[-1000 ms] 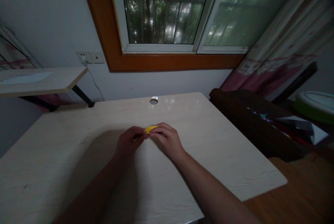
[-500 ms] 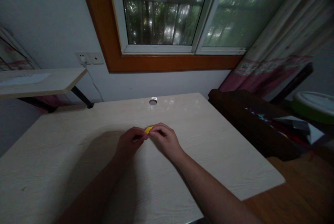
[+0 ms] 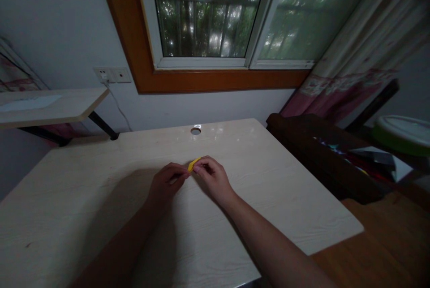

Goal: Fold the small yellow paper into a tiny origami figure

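A small yellow folded piece (image 3: pixel 192 164), perhaps paper, is held between my two hands over the middle of the desk. My right hand (image 3: pixel 212 174) pinches its right side between thumb and fingers. From the other side, my left hand (image 3: pixel 168 181) has its thumb and fingertips pressed together at the piece's lower left edge. The fingertips cover part of the piece, so its full shape is hidden.
Beneath my hands is a pale wood-grain desk (image 3: pixel 295 198) with a round cable hole (image 3: pixel 195 131) near its back edge. A raised shelf (image 3: pixel 77 102) stands at the left. Dark wooden furniture (image 3: pixel 302 153) with a green-sided round container (image 3: pixel 401 135) is at the right.
The yellow piece has tilted more upright between my fingers, showing a narrower shape. Both hands stay in nearly the same place, and the view has shifted slightly.
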Tool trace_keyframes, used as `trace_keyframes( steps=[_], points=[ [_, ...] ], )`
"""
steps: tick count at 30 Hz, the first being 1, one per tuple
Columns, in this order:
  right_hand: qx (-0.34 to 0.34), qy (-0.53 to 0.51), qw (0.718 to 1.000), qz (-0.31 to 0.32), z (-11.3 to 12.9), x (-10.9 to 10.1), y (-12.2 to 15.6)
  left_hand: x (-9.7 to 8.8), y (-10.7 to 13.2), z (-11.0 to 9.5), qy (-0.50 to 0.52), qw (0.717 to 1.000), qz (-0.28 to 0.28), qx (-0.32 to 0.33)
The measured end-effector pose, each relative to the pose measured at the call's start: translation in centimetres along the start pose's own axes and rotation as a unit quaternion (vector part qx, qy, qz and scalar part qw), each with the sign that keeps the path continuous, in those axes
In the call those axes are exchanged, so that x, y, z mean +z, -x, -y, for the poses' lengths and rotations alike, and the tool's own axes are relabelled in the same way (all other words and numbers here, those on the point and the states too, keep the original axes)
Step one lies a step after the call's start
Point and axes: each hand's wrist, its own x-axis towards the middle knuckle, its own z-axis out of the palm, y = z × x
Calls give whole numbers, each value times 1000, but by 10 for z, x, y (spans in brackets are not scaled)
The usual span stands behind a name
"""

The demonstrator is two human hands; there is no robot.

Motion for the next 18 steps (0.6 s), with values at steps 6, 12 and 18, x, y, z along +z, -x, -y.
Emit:
trace_keyframes(
  steps=[6, 12, 18],
  points=[
    [19, -21, 1000, 12, -4, -1, 1, 1, -1, -1, 81, 995, -19, -56],
    [1, -20, 999, 26, -7, -1, 1, 2, -3, 6, 78, 989, 43, -117],
    [4, -22, 999, 37, -6, 0, 1, 2, -3, 8, 82, 983, 70, -150]
  ],
)
